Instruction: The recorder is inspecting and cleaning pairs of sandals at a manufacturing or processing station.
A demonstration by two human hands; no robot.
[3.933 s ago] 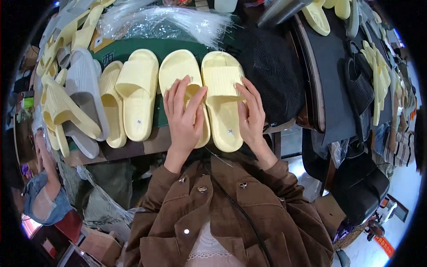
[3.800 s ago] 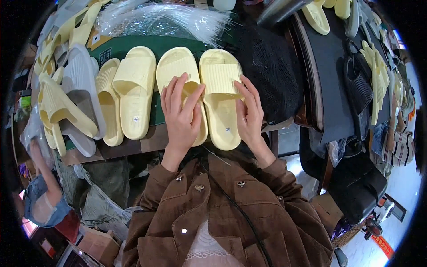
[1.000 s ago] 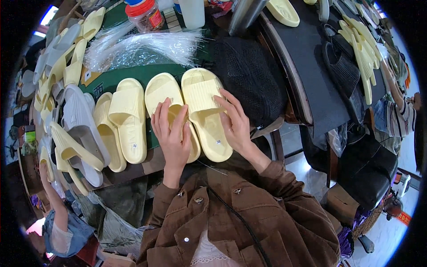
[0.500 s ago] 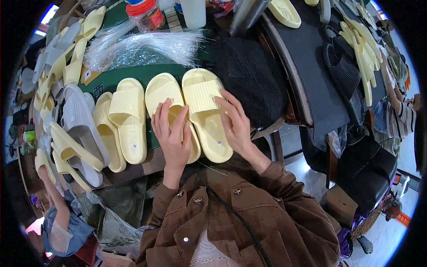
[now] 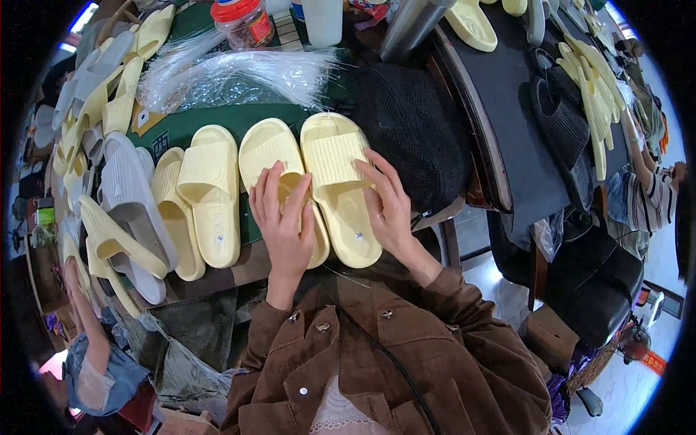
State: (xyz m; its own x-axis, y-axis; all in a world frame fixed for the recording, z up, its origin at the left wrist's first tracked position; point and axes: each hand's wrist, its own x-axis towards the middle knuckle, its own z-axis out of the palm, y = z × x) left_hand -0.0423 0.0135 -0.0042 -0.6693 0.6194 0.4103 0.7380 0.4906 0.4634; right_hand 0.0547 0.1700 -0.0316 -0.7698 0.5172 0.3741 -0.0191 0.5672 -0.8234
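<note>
Two pale yellow slide slippers lie side by side at the table's front edge, toes pointing away from me. My left hand (image 5: pixel 285 228) rests over the left slipper (image 5: pixel 267 138) of this pair, fingers apart and bent, hiding much of its footbed. At the outer edge of the right slipper (image 5: pixel 334 148), my right hand (image 5: pixel 389 210) touches the ribbed strap with its fingertips. Its fingers are spread, not wrapped round the slipper. A small round size sticker shows on that slipper's heel. Left of my left hand lie another yellow slipper (image 5: pixel 227 228) and its tilted mate (image 5: pixel 172 170).
Grey slippers (image 5: pixel 134 192) and more yellow ones crowd the left side. Behind lie clear plastic strands (image 5: pixel 239 80), a red-lidded jar (image 5: pixel 243 25) and a metal cylinder (image 5: pixel 413 25). A black mesh bag (image 5: pixel 413 138) sits at right, beside a dark table (image 5: pixel 507 109). Another person's arm (image 5: pixel 87 312) shows at far left.
The view has shifted slightly. Both hands keep nearly the same place on the pair of slippers. The other person's arm at far left has moved a little.
</note>
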